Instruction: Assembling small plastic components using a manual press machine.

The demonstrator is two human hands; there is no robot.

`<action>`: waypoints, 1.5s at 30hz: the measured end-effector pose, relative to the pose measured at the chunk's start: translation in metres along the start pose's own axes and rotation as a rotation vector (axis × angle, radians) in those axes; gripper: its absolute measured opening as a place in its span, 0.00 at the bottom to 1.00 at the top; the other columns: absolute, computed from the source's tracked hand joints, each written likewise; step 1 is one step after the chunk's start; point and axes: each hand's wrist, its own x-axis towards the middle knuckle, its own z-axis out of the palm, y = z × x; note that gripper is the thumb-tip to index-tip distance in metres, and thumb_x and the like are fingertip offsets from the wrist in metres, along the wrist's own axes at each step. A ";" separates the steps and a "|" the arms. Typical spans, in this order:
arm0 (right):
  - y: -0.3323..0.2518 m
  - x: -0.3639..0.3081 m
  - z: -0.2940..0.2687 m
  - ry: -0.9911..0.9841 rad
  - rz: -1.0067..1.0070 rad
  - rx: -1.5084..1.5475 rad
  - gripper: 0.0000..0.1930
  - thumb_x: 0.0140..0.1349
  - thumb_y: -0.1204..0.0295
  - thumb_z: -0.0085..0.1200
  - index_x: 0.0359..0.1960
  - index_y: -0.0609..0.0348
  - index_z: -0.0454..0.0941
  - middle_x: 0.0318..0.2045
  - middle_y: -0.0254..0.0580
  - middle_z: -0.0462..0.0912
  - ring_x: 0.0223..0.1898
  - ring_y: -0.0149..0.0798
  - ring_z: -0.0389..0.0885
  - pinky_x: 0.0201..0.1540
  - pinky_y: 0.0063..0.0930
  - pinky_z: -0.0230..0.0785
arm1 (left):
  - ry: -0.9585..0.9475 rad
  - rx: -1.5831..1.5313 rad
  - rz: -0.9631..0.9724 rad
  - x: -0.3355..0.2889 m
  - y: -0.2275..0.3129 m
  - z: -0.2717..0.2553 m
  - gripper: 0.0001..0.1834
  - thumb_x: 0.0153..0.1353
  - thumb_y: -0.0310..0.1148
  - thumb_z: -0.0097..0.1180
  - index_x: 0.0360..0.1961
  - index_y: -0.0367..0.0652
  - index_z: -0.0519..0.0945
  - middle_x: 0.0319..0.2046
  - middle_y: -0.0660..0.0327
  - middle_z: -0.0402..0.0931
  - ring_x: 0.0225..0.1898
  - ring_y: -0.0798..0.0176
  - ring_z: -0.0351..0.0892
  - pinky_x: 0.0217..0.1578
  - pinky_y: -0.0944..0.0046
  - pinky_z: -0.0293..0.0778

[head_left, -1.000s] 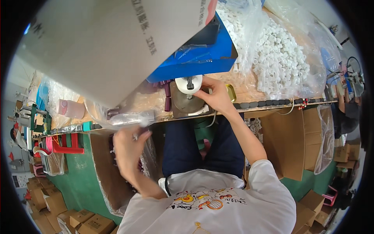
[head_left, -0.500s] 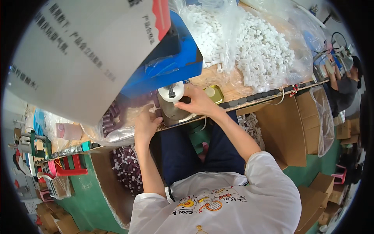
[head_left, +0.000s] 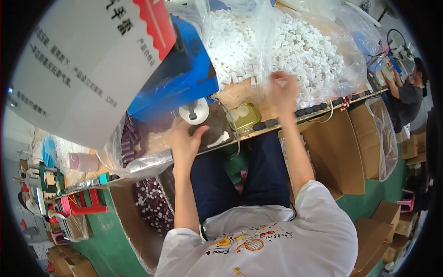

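My left hand (head_left: 185,142) is at the table's front edge, just below a white round machine part (head_left: 197,119) with a dark bolt in its middle. Its thumb and forefinger are apart, and I see nothing between them; the other fingers are partly hidden. Over the near left edge of a heap of short white plastic tubes (head_left: 307,55) is my right hand (head_left: 284,94), blurred by motion. Its fingers are curled together, with a pale spot among them too smeared to name. Dark purple tubes (head_left: 130,141) lie left of my left hand.
A blue machine housing (head_left: 198,81) and a large printed sheet (head_left: 83,69) fill the upper left. A shallow gold tin (head_left: 244,116) lies between my hands. Cardboard boxes (head_left: 339,157) flank my legs, the left one holding purple-and-white pieces (head_left: 154,207). Another person (head_left: 408,104) sits far right.
My right hand has left the white machine part and moved right and away to the white tubes. My left hand has shifted slightly right; the purple tube at its fingertips no longer shows.
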 end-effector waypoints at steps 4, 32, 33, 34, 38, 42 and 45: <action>0.049 0.043 -0.028 0.036 -0.023 -0.612 0.06 0.54 0.69 0.67 0.29 0.57 0.85 0.36 0.38 0.83 0.46 0.46 0.77 0.51 0.49 0.64 | -0.017 -0.086 -0.062 -0.009 0.008 0.010 0.12 0.50 0.28 0.71 0.37 0.40 0.86 0.34 0.52 0.83 0.37 0.48 0.78 0.40 0.53 0.73; -0.116 -0.070 0.023 -0.562 -0.628 0.512 0.10 0.54 0.81 0.62 0.38 0.59 0.86 0.43 0.43 0.87 0.47 0.49 0.84 0.48 0.39 0.77 | 0.112 0.039 0.000 -0.020 0.001 0.018 0.12 0.48 0.26 0.71 0.36 0.37 0.85 0.31 0.54 0.81 0.36 0.50 0.77 0.42 0.52 0.70; -0.111 -0.065 0.021 -0.599 -0.579 0.573 0.11 0.54 0.81 0.63 0.39 0.58 0.86 0.43 0.42 0.87 0.48 0.49 0.84 0.51 0.40 0.76 | 0.068 -0.020 -0.098 -0.023 0.003 0.013 0.16 0.48 0.26 0.73 0.39 0.37 0.85 0.33 0.54 0.81 0.37 0.50 0.78 0.42 0.53 0.71; -0.105 -0.058 0.013 -0.633 -0.367 0.552 0.11 0.56 0.79 0.62 0.41 0.58 0.86 0.43 0.43 0.87 0.49 0.49 0.84 0.53 0.40 0.75 | 0.025 -0.078 -0.197 -0.026 0.003 0.010 0.20 0.47 0.27 0.74 0.43 0.36 0.85 0.34 0.53 0.81 0.39 0.50 0.79 0.43 0.54 0.73; -0.021 0.002 0.033 -0.391 -0.129 -0.123 0.08 0.61 0.72 0.59 0.39 0.63 0.83 0.33 0.51 0.86 0.36 0.53 0.83 0.42 0.42 0.74 | 0.052 -0.245 -0.231 -0.034 0.003 0.009 0.26 0.47 0.26 0.75 0.50 0.36 0.83 0.40 0.51 0.84 0.41 0.52 0.82 0.45 0.57 0.76; -0.003 0.009 0.050 -0.447 -0.353 -0.581 0.09 0.60 0.67 0.58 0.28 0.60 0.78 0.27 0.51 0.82 0.37 0.56 0.80 0.45 0.47 0.71 | 0.135 -0.114 -0.159 -0.024 0.002 0.023 0.14 0.46 0.27 0.76 0.34 0.37 0.86 0.31 0.54 0.82 0.37 0.51 0.78 0.39 0.54 0.72; 0.002 0.010 0.046 -0.555 -0.291 -0.558 0.08 0.59 0.70 0.61 0.34 0.62 0.82 0.29 0.48 0.84 0.37 0.48 0.82 0.44 0.40 0.72 | 0.166 -0.114 -0.117 -0.018 0.001 0.022 0.12 0.44 0.27 0.75 0.30 0.38 0.86 0.28 0.55 0.80 0.35 0.51 0.77 0.38 0.54 0.71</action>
